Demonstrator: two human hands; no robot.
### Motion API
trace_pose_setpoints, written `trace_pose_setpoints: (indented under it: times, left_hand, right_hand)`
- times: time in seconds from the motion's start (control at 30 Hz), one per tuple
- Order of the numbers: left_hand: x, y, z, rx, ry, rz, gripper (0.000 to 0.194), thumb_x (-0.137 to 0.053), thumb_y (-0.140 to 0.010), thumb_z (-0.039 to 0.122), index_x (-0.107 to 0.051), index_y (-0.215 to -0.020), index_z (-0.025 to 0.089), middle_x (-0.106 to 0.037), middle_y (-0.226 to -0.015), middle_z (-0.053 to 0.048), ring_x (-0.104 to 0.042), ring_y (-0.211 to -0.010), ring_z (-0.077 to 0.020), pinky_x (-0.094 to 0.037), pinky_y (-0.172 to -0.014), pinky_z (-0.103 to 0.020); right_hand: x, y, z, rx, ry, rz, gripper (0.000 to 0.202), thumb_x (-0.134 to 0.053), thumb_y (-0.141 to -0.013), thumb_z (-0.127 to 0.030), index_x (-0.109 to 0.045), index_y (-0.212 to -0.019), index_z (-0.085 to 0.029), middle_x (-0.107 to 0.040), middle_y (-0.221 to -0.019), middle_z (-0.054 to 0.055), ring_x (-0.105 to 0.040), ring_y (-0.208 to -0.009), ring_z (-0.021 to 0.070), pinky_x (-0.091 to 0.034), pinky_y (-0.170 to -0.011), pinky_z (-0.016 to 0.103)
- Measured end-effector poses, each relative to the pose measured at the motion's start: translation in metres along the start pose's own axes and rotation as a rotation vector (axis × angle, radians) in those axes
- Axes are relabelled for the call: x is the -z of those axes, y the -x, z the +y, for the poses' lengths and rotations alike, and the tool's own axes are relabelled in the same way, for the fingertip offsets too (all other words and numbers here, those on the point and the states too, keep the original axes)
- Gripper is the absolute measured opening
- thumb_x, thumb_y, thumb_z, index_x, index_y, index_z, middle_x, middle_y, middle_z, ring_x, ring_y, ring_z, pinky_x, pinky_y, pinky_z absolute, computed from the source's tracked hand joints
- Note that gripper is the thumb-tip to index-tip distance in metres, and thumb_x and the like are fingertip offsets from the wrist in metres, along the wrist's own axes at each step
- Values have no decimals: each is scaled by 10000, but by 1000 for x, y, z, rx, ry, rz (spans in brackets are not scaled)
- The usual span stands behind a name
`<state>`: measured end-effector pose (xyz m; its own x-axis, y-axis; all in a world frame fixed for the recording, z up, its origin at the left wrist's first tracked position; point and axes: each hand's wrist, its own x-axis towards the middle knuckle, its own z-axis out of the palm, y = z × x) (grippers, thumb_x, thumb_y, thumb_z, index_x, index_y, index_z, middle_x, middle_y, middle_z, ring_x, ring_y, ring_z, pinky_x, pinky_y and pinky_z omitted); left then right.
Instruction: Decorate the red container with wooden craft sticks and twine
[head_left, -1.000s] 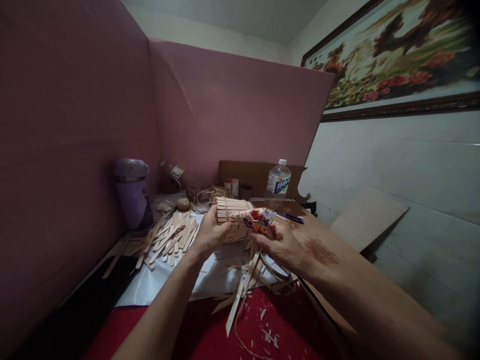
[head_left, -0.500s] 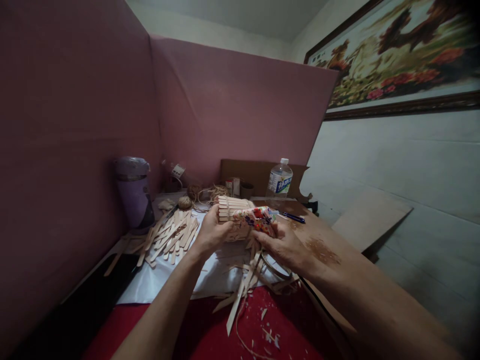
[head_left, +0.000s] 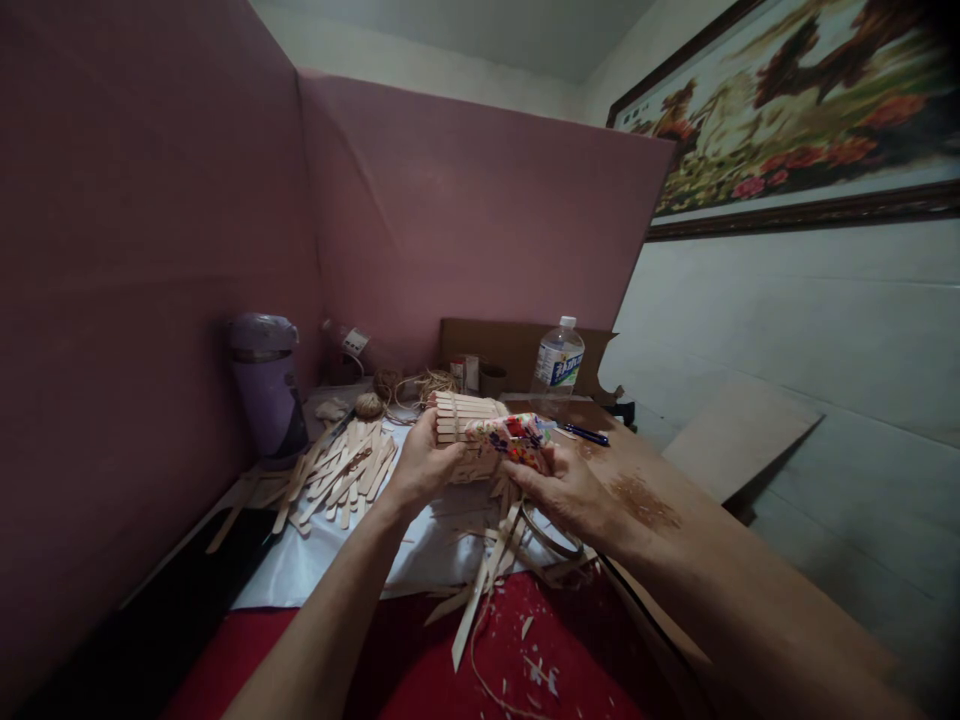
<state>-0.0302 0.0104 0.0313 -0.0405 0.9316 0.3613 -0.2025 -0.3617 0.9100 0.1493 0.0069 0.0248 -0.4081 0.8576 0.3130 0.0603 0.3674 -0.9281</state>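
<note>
Biggest thing in view is the pink partition, then a framed picture of horses and flowers (tiny marks top left, too small to read). Below that there's a brown tabletop with a white sheet over part of it. Both bare forearms reach forward from the bottom corners and angle in, so the hands nearly meet mid-sheet.

Purple cup on the left, no writing I can make out. The clear bottle near the back has big white characters on blue (first two look like 补水, don't quote me). To the left of the hands is a pile of loose sticks.

Left hand is curled around the left end of a stick bundle, thumb in front, over the sheet. Right hand is closed on a flower-print piece, thumb and fingers pinching its right end, and it overlaps the bundle's front. Dark pen lies just beyond.
</note>
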Motion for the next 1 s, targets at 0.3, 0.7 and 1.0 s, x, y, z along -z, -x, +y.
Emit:
trace_pose_setpoints:
  times: [0.3, 0.7, 1.0]
  left_hand:
    - [-1, 1, 1, 25, 20, -8, 425, -731, -561, 170, -556, -947, 133, -689, -942, -86, -647, -891, -231, -488, -835, -377]
    - [1, -2, -3, 20, 22, -11, 470, -715, -542, 146, -573, -990, 140, -694, -926, -71, -643, -882, -226, -493, -812, -359]
    - [4, -1, 1, 75, 67, 51, 432, -700, -502, 114, -612, -925, 120, -703, -857, -64, -642, -776, -200, -490, -724, -311]
  right_hand:
    - [0, 5, -7, -44, 21, 22, 230, -632, -766, -357, -658, -911, -180, -687, -918, 59, -623, -868, 216, -499, -791, 359]
    - [0, 6, -7, -34, 3, -5, 326, -602, -796, -387, -639, -1041, -174, -681, -922, 59, -610, -869, 217, -482, -830, 380]
    - [-2, 5, -20, -10, -38, -2, 269, -604, -791, -382, -660, -947, -169, -682, -895, 51, -614, -837, 202, -490, -774, 350]
